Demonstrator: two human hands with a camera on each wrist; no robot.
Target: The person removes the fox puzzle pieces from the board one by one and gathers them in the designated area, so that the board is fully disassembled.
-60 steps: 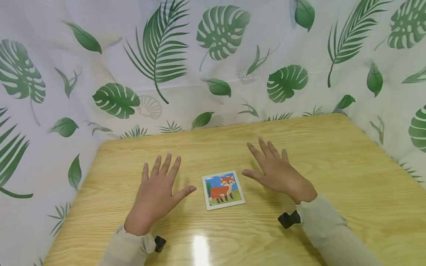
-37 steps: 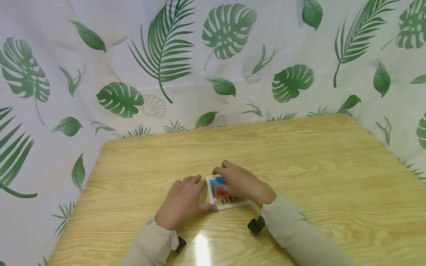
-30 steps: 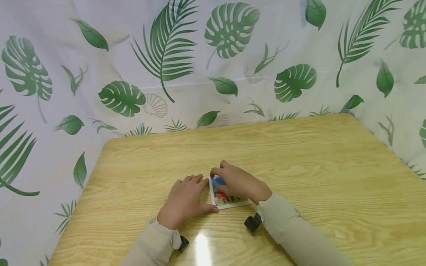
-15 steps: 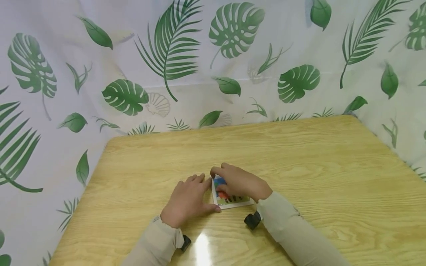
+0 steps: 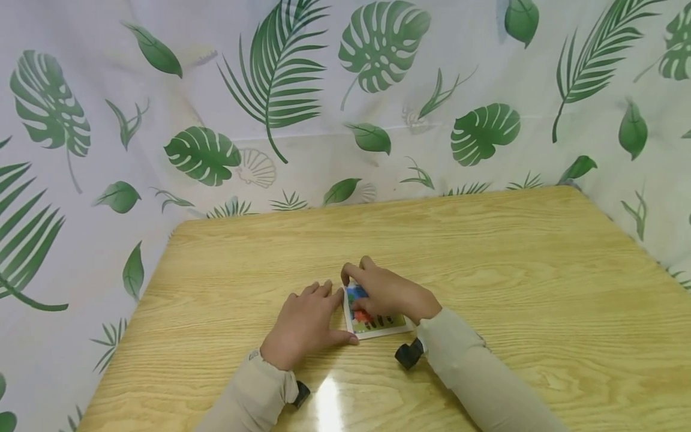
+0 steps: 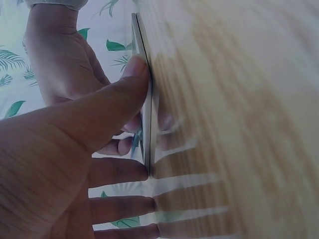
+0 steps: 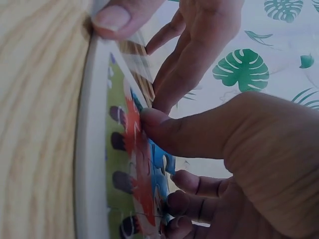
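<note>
Puzzle, one, lies mid-counter; left hand, nine o'clock, grip unclenched, touches its edge; right hand, two o'clock, pinches one blue piece. Earlier, both hands hovered clear.

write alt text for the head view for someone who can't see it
A right hand with bent fingers partly covers a small, white-bordered picture puzzle on a wood-grain table. The left hand lies along the puzzle's left edge, thumb at the near corner. Behind is a white, leaf-print backdrop.
</note>
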